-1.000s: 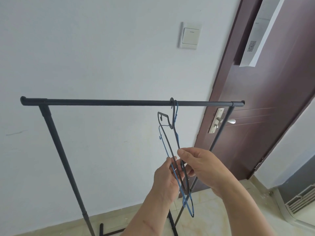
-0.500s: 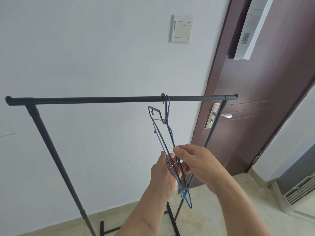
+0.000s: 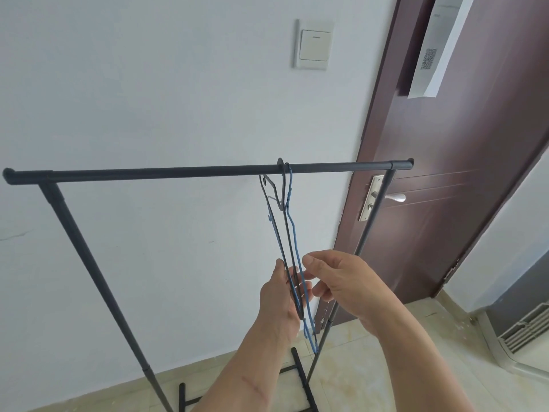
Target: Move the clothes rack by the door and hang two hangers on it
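The black clothes rack stands against the white wall, its right post just in front of the brown door. A black wire hanger and a blue wire hanger hang side by side, hooked over the bar right of its middle. My left hand grips the lower part of both hangers between thumb and fingers. My right hand is beside them on the right, fingers apart, fingertips close to the blue wire.
The door's silver handle sits behind the rack's right post. A light switch is on the wall above the bar. A paper sheet hangs on the door. A white vented unit stands low at the right on the tiled floor.
My right hand has loosened its pinch on the hangers and its fingers have spread. The view has tilted up slightly; the hangers stay hooked on the bar.
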